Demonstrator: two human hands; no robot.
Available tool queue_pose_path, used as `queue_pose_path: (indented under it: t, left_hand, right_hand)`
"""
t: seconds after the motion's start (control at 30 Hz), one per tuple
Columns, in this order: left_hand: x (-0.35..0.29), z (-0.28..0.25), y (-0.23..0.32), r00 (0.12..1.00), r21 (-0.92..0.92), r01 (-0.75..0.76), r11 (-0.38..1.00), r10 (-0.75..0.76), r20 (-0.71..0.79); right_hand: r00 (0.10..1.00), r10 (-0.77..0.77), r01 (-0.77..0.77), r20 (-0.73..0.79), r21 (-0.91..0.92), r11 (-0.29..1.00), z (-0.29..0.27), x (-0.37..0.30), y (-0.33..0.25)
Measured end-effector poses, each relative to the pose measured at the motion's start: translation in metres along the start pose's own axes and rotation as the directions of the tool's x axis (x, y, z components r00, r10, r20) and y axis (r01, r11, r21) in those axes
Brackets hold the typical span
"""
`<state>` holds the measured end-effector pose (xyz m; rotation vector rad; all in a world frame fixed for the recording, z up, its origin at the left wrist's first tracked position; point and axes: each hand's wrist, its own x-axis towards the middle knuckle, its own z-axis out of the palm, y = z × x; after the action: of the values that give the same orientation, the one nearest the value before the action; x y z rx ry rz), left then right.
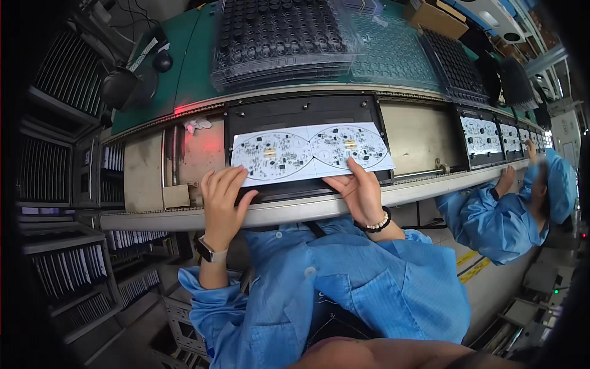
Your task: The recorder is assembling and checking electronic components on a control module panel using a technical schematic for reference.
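The white circuit panel (312, 155) lay at a slant over the black fixture tray (301, 113), its right end reaching past the tray's right edge. The left hand (222, 200) was at the panel's near left corner: fingers side by side, thumb spread apart; whether it gripped underneath could not be told. The right hand (361, 195) was clamped on the panel's near edge, right of centre, one fingertip over the face.

Bare metal bed (419, 132) gave open room beyond the tray's right edge. Beyond its left edge, a crumpled white cloth (198, 125) lay on the conveyor near the rear edge. The front rail (295, 210) bounded the near side.

On the green table (192, 71), a stack of clear plastic trays (279, 79) at the front edge contained rows of dark round parts (276, 31). To its right were more clear trays (393, 52) and a dark-filled tray (453, 64). At far left, a rack (69, 270) held upright boards.
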<state>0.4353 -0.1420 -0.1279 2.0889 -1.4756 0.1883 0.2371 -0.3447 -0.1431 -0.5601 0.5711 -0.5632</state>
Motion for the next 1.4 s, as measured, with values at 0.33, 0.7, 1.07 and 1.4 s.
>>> queue_pose_path:
  t: [0.33, 0.7, 1.07, 1.4]
  left_hand:
    - [0.031, 0.025, -0.001, 0.999, 0.035, 0.026, 0.999, -0.025, -0.035]
    - [0.022, 0.031, 0.003, 0.996, 0.007, 0.069, 0.998, -0.069, 0.050]
    - [0.025, 0.027, -0.005, 0.971, 0.074, -0.048, 0.996, 0.029, 0.236]
    - [0.062, 0.034, -0.005, 0.969, 0.157, -0.053, 0.986, 0.013, 0.246]
  right_hand:
    - [0.993, 0.118, -0.120, 0.028, 0.095, 0.988, -0.010, 0.034, -0.020]
    - [0.969, 0.011, 0.172, 0.249, -0.701, 0.693, -0.059, -0.005, -0.110]
    - [0.764, 0.061, 0.570, 0.642, -0.628, -0.530, -0.088, 0.026, -0.126]
    - [0.843, -0.105, 0.374, 0.528, -0.715, -0.591, -0.078, 0.037, -0.090]
